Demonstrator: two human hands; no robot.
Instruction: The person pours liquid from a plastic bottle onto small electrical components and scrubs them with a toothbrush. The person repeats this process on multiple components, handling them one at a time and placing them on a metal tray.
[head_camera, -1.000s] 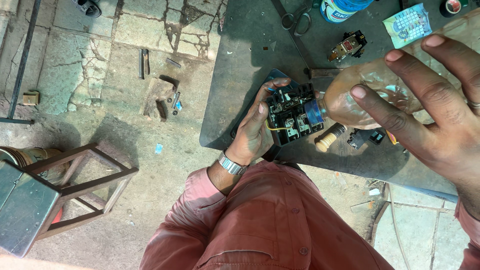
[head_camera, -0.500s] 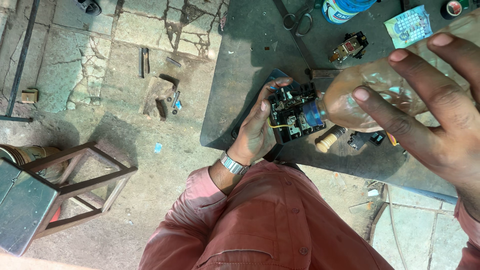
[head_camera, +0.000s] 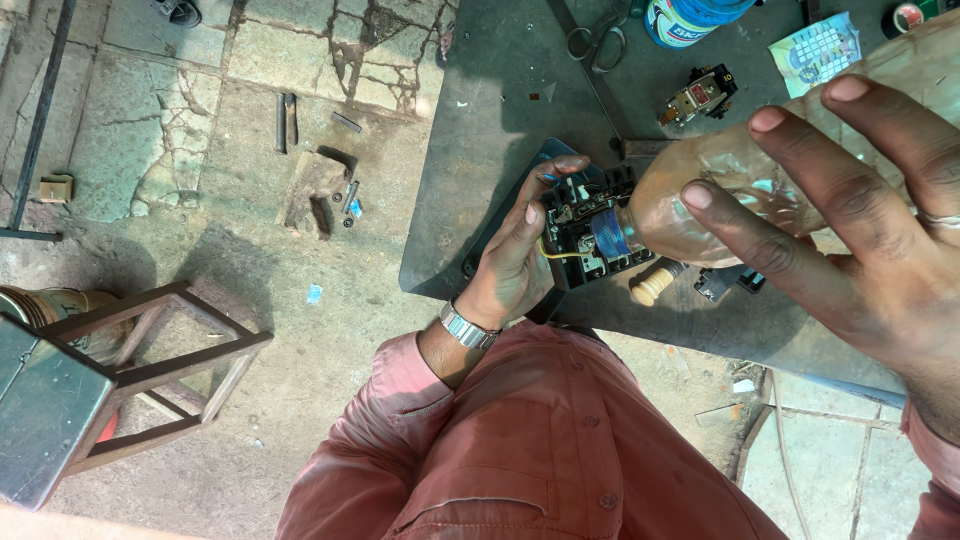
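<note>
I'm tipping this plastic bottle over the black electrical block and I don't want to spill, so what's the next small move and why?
Probably tilt the bottle a touch more, slowly. Its blue-capped neck already points down at the black switch block, which the left hand steadies on the dark metal sheet. The right hand holds the bottle with spread fingers, a loose grip, so a small tilt seems safer.

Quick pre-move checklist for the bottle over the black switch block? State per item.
1. Left hand steadying the black switch block: ok, fingers on its edge.
2. Right hand gripping the plastic bottle: ok.
3. Bottle mouth over the block: ok, blue neck sits above it.
4. Liquid flowing: cannot tell.
5. Yellow wire clear of the fingers: not ok, it runs beside the left hand.
6. Block resting flat on the metal sheet: cannot tell.
</note>
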